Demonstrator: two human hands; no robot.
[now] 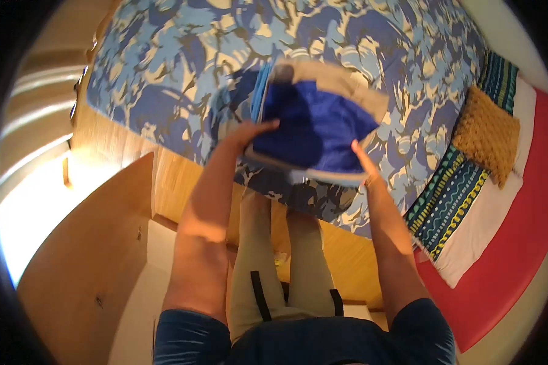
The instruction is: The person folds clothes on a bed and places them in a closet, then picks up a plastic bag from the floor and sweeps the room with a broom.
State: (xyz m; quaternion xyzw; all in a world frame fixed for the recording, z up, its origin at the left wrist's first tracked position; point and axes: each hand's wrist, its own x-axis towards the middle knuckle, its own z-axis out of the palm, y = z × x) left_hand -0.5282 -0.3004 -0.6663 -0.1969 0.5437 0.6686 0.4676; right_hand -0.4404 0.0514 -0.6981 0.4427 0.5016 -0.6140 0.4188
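Observation:
Between my two hands is a stack of folded cloth. A dark blue folded cloth (pixel 316 134) lies on top, with a beige cloth (pixel 323 76) showing behind and around it and a bright blue edge (pixel 260 91) at its left side. My left hand (pixel 249 132) grips the left side, thumb laid over the blue cloth. On the right edge, my right hand (pixel 366 163) has its thumb on top, the other fingers hidden beneath. The stack is over the near part of a bed with a blue camouflage-patterned sheet (pixel 182 67), and its far edges are blurred.
Along the bed's right end lie a tan textured cushion (pixel 487 137), patterned pillows (pixel 453 207) and a red headboard (pixel 499 267). An open wooden cabinet door (pixel 91 267) stands at the left, near a bright window (pixel 33 207) and curtain (pixel 49 91). My legs are close to the bed's near edge.

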